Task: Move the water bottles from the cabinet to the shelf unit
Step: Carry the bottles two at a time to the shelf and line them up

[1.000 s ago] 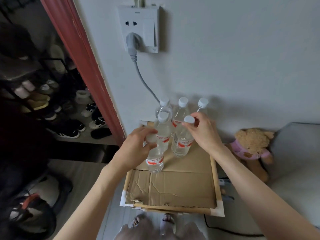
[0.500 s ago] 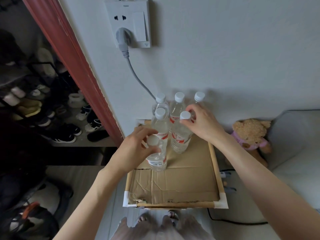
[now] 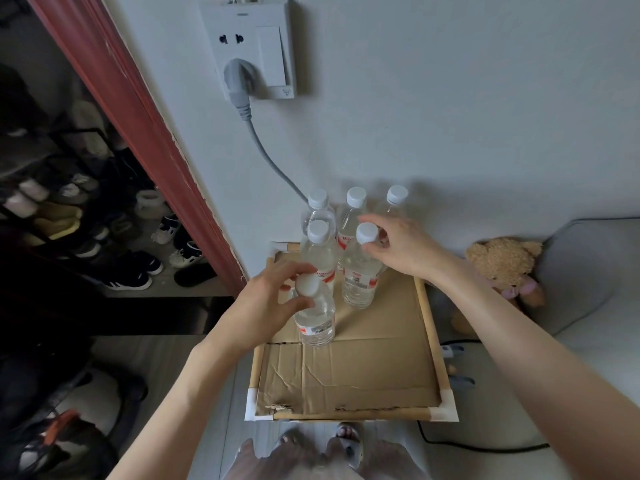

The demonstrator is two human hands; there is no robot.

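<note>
A: What's nearest the cam?
B: Feet in sandals at the bottom edge, then the front rail of the shelf unit. Its top is lined w/ cardboard, creased and torn along the front.

A: Hands?
B: Left hand is over the left part of the cardboard, fingers curled round the neck and cap of the nearest bottle. That one stands upright on the cardboard, red-and-white label low on its body. Right hand is further back, thumb and fingertips pinching the white cap of a second bottle, also upright on the cardboard.

A: Any other bottles?
B: Four more w/ white caps. One stands just behind the left-hand bottle, and three stand in the back row by the wall: left, middle, right. All packed close, prob touching, can't tell for sure.

A: Sides?
B: Right of the shelf unit, a teddy bear leans on a grey cushion; black cable on the floor. Left, past a red door frame, shoes on dark racks.

A: Far end?
B: White wall w/ a socket plate; grey plug in it, cord running down behind the bottles.
</note>
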